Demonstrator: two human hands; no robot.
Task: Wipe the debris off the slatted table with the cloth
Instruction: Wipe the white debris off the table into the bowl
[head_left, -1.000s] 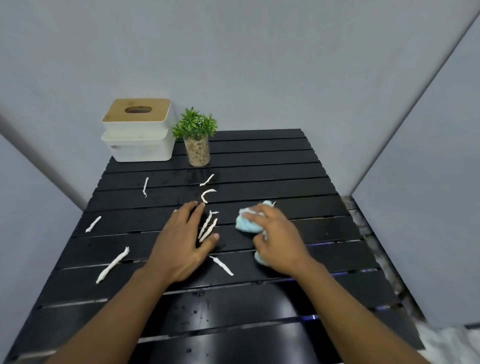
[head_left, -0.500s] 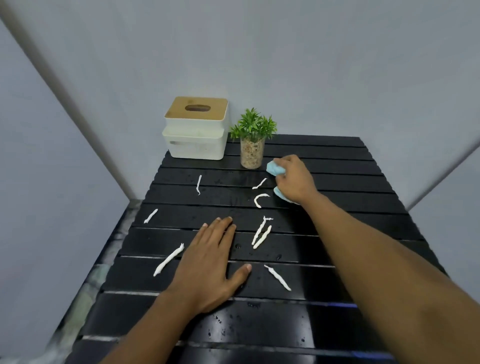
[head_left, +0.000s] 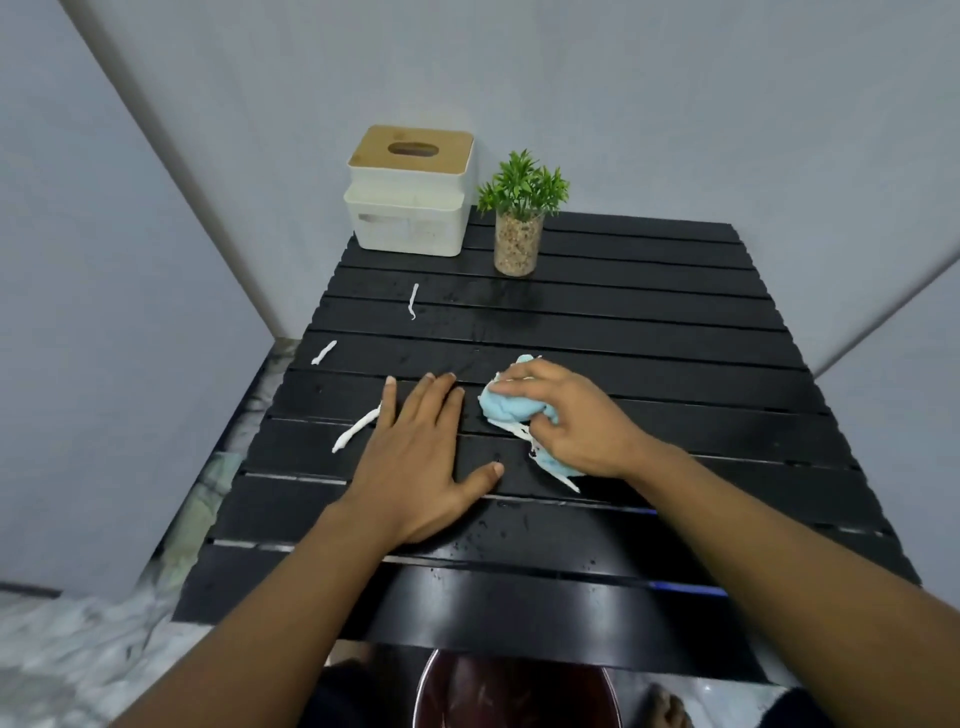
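My right hand (head_left: 576, 421) grips a bunched light-blue cloth (head_left: 506, 408) pressed on the black slatted table (head_left: 675, 332), with white debris strips (head_left: 519, 430) gathered under and in front of it. My left hand (head_left: 415, 452) lies flat on the slats, fingers spread, just left of the cloth. A long white strip (head_left: 356, 428) touches its little-finger side. Two more strips lie further back on the left: one (head_left: 323, 352) near the table's edge and a thin one (head_left: 413, 300) towards the far end.
A white tissue box with a wooden lid (head_left: 410, 189) and a small potted plant in a glass (head_left: 519, 218) stand at the table's far left. A round dark bin (head_left: 519, 691) sits below the near edge. Grey walls close in on both sides.
My right hand has dragged the cloth back from beside the plant towards me, sweeping the middle strips along with it. My left hand has stayed flat on the table.
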